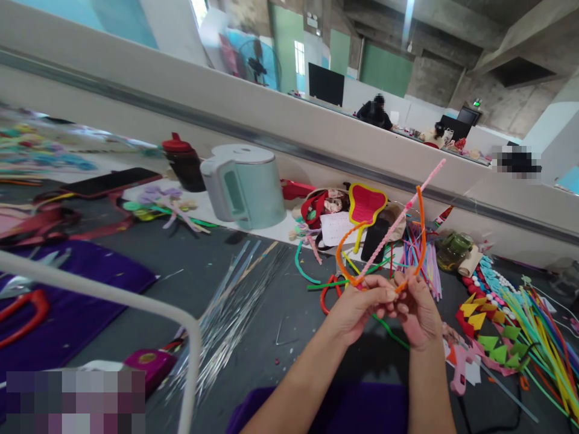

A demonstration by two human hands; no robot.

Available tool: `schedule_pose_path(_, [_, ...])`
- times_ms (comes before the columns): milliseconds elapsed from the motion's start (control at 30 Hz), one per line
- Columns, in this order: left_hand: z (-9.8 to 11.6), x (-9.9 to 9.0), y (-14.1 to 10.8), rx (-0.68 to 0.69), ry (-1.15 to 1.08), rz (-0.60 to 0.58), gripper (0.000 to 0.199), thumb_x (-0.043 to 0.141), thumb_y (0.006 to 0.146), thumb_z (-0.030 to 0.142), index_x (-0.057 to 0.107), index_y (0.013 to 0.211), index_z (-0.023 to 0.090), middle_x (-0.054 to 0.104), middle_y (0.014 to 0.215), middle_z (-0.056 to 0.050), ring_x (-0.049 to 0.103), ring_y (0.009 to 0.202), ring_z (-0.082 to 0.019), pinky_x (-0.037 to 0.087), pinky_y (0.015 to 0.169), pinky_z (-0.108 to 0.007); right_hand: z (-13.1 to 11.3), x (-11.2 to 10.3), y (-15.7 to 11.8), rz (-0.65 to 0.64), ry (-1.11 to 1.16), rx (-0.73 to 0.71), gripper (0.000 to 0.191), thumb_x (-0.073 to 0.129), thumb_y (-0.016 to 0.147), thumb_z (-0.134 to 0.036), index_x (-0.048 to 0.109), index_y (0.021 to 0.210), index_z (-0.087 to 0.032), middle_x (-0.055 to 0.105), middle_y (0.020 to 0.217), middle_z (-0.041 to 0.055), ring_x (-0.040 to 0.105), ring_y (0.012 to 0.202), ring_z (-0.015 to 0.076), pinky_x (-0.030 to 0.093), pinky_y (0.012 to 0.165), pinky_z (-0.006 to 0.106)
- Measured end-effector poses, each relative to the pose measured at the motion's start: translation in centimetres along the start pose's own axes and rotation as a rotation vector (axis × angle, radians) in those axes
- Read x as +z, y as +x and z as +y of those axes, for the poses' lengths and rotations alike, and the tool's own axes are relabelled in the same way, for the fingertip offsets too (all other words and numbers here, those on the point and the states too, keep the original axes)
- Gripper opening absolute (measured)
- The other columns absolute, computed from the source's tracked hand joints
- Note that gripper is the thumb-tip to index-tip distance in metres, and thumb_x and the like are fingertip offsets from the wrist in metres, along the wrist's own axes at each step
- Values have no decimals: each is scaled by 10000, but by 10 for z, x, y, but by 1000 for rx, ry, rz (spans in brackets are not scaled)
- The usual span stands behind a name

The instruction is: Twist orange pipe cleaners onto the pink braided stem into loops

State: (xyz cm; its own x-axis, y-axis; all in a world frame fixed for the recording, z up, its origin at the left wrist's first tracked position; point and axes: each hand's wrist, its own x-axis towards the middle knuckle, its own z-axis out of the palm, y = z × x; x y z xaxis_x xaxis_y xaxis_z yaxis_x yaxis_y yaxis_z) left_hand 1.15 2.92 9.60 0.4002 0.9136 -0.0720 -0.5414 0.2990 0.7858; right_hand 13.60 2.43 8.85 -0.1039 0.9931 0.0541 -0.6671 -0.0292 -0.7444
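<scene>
Both hands are raised close together above the dark desk. Pinched in my left hand (pixel 366 304) is an orange pipe cleaner (pixel 342 250), near where it meets a long pink pipe cleaner (pixel 393 232) that slants up to the right. My right hand (pixel 418 307) has its fingers closed on the orange piece too, whose other end curves upward. The exact spot between the fingertips is partly hidden. Beneath and behind the hands lie red-handled scissors (pixel 324 299) and a green pipe cleaner (pixel 330 286).
A kettle (pixel 260 187) and a red-lidded cup (pixel 182 161) stand by the partition. Thin wires (pixel 239 319) lie to the left. Coloured pipe cleaners (pixel 549 349) and a spiky paper chain (pixel 491 328) lie right. A white metal bar (pixel 136 304) crosses the left foreground.
</scene>
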Motion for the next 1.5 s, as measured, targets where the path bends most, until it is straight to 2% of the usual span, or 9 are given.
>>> schedule_pose_path(167, [1, 3, 2, 6, -39, 74, 132, 731, 552, 198, 620, 551, 126, 607, 477, -6, 523, 418, -75, 388, 441, -178, 6, 4, 1, 107, -130, -166, 246, 773, 662, -296, 551, 722, -208, 587, 742, -43, 426, 424, 39, 382, 364, 164])
schedule_pose_path(367, [-4, 5, 5, 100, -54, 194, 118, 730, 547, 180, 627, 545, 122, 607, 485, -1, 537, 450, -75, 362, 428, -158, 14, 10, 2, 264, -263, -403, 151, 749, 690, -245, 616, 718, -179, 630, 730, -19, 494, 452, 69, 419, 395, 203])
schedule_pose_path(500, [-4, 3, 6, 134, -40, 239, 110, 727, 555, 178, 630, 548, 126, 599, 483, 10, 543, 447, -84, 375, 434, -173, 14, 8, 2, 274, -385, -470, 120, 747, 686, -222, 668, 767, -179, 671, 781, 7, 555, 549, 101, 462, 490, 227])
schedule_pose_path(667, [-1, -1, 7, 129, -12, 255, 113, 726, 550, 184, 628, 541, 129, 587, 482, 18, 533, 441, -85, 371, 429, -181, 9, -3, 1, 194, -490, -416, 131, 733, 695, -234, 720, 817, -188, 709, 828, 40, 612, 667, 150, 497, 596, 268])
schedule_pose_path(933, [-5, 0, 6, 122, 106, 142, 134, 701, 583, 225, 620, 528, 133, 585, 485, 4, 538, 446, -103, 378, 455, -209, 5, -15, 4, 166, -303, -335, 134, 801, 596, -205, 687, 665, -195, 655, 717, -8, 572, 589, 117, 483, 542, 245])
schedule_pose_path(1100, [-5, 3, 3, 154, 252, 91, 132, 671, 606, 229, 617, 522, 142, 579, 502, -5, 519, 469, -110, 361, 445, -212, -3, -18, 2, 93, -244, -235, 276, 815, 588, -206, 659, 815, -214, 603, 672, -43, 548, 539, 89, 456, 498, 196])
schedule_pose_path(1167, [-4, 5, 1, 193, 340, 79, 137, 653, 619, 221, 616, 512, 144, 573, 504, -7, 494, 463, -105, 361, 446, -215, -4, -19, 1, 81, -243, -213, 308, 816, 591, -227, 651, 851, -212, 599, 682, -42, 537, 533, 84, 449, 489, 191])
schedule_pose_path(1300, [-5, 6, 0, 266, 496, 70, 134, 627, 660, 228, 647, 554, 149, 579, 529, -10, 488, 486, -113, 364, 457, -219, -4, -18, 1, 63, -276, -195, 247, 796, 622, -298, 628, 764, -185, 595, 666, -27, 518, 532, 89, 443, 493, 205])
schedule_pose_path(1500, [-10, 8, 1, 482, 751, 172, 175, 594, 684, 154, 613, 512, 180, 597, 563, -8, 518, 561, -140, 415, 572, -247, -2, -11, 1, 107, -252, -163, 213, 753, 670, -288, 590, 773, -199, 548, 647, -50, 468, 502, 70, 378, 461, 176])
